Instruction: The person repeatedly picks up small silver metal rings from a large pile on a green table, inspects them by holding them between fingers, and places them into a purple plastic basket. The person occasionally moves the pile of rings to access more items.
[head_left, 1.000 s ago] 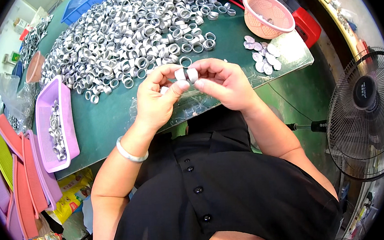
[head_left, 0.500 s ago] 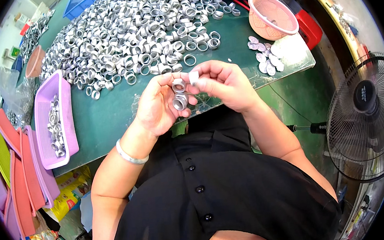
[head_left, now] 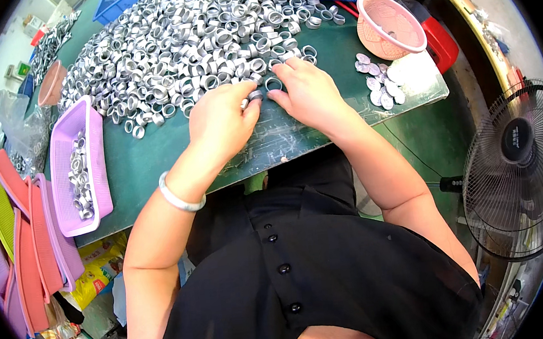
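Left hand pinches a metal ring; right hand, spread, frames a loose ring by the pile on the counter, contact hard to tell: a light pinch across the rim suits!

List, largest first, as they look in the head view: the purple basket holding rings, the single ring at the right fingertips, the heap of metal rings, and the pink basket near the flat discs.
1. Heap of metal rings
2. Purple basket
3. Pink basket
4. Single ring at the right hand
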The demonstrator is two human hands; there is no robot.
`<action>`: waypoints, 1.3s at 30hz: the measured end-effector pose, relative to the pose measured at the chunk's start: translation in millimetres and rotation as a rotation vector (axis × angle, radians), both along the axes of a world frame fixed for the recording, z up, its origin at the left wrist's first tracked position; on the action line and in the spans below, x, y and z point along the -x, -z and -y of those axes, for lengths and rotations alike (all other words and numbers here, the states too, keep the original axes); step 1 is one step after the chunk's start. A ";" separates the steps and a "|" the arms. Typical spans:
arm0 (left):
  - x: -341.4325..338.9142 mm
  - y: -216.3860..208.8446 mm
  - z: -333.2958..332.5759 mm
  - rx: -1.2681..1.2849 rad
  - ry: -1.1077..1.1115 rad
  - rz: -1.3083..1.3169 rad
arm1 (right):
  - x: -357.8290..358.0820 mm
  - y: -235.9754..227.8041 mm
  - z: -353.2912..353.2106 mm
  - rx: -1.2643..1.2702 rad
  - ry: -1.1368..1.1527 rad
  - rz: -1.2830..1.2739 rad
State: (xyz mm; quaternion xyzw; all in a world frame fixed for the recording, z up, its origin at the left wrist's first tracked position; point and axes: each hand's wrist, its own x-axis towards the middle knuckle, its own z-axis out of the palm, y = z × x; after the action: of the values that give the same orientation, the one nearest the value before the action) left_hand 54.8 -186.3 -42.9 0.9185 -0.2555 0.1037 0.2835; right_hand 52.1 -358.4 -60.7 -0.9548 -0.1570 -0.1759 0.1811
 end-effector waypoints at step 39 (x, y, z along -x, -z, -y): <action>16.0 -3.5 -18.2 1.131 0.069 -1.272 | 38.5 -0.1 -12.7 -1.110 -0.527 -0.306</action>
State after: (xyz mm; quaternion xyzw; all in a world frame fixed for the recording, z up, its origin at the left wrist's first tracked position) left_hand 38.9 -168.0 -39.4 0.5136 0.0148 -0.3289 0.7923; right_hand 13.6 -345.7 -60.6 -0.6623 -0.2448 -0.0423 0.7068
